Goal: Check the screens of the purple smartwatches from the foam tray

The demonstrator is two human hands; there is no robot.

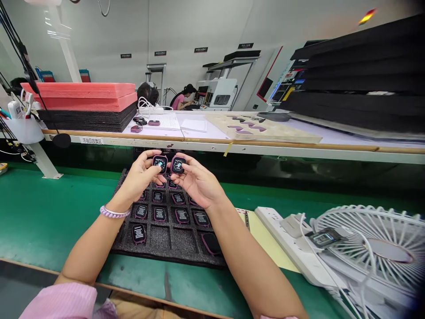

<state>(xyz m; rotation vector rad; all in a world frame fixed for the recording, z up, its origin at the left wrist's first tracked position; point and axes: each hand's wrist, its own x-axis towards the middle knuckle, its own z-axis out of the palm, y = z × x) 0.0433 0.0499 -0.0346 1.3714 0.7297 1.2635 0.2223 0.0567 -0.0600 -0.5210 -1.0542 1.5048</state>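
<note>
Purple casing rims the two small watches I hold up just left of the frame's centre: the left watch in my left hand, the right watch in my right hand. Through the head camera, both grips look closed on them, thumbs in front and fingers around the edges; what the fingertips do behind is hidden. The watches stand side by side, near but apart, screens lit. I judge them light and rigid, their glass probably slick and easily scratched, so I would pinch the side rims and spare the screens.

Below them, mid-frame, lies a dark foam tray, its pockets likely soft, with more watches in them, most showing lines of text. My right forearm covers part of it. Green bench spreads underneath. Toward the lower right I see yellow paper, a white power strip and a white fan. Pink foam slabs top a stack on the shelf, upper left; a co-worker sits beyond, upper middle.
</note>
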